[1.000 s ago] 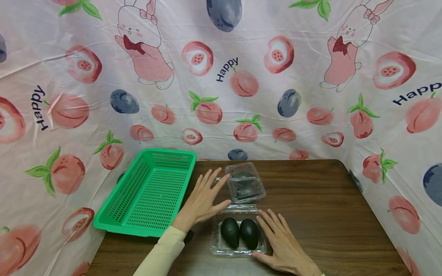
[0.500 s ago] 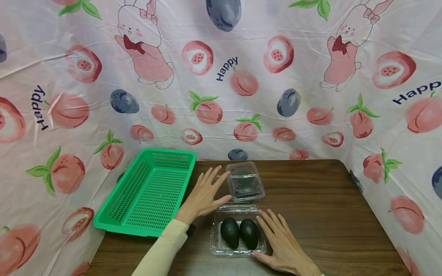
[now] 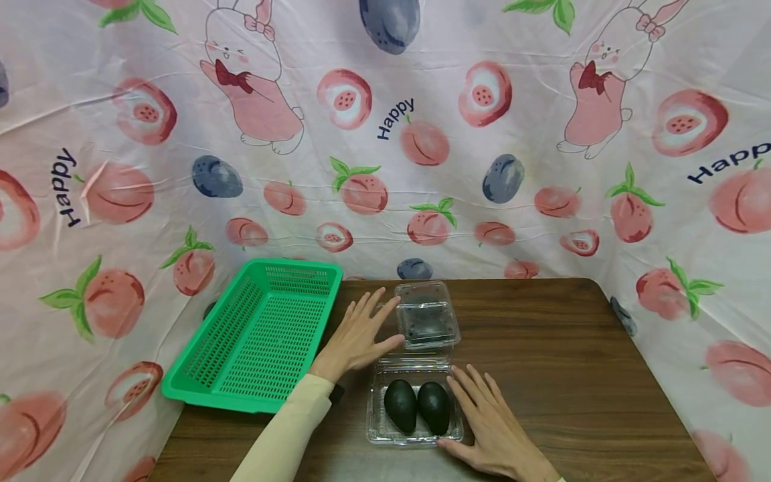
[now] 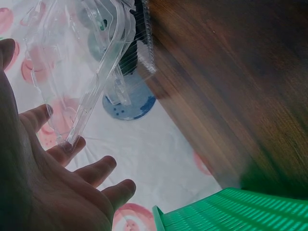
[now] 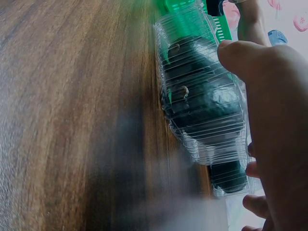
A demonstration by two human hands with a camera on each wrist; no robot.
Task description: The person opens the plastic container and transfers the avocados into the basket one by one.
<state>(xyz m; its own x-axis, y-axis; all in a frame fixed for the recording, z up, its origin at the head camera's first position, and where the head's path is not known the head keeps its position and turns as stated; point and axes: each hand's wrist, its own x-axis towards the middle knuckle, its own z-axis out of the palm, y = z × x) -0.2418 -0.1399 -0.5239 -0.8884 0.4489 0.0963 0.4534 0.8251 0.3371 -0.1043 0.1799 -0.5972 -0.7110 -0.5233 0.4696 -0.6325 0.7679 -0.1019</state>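
Note:
A clear plastic clamshell box (image 3: 377, 432) lies unfolded on the table with two dark green avocados (image 3: 401, 407) side by side in its base. Its hinged lid (image 3: 429, 325) stands raised on the far side. My left hand (image 3: 352, 338), fingers spread and nearly straight, touches the lid's left edge; the left wrist view shows fingertips (image 4: 72, 144) against the clear rim. My right hand (image 3: 496, 428) rests along the base's right side, its thumb at the near right corner. Behind the lid, and partly hidden by it, dark shapes in clear plastic (image 5: 228, 175) show in the right wrist view.
A green perforated basket (image 3: 328, 288) stands on the left of the brown wooden table (image 3: 542, 348), beside my left forearm. A fruit-printed cloth (image 3: 458, 181) hangs behind the table and along both sides.
The raised lid has shifted slightly and stands less tilted sideways. My left hand has moved a little away from me with it. My right hand and the avocados stay in place.

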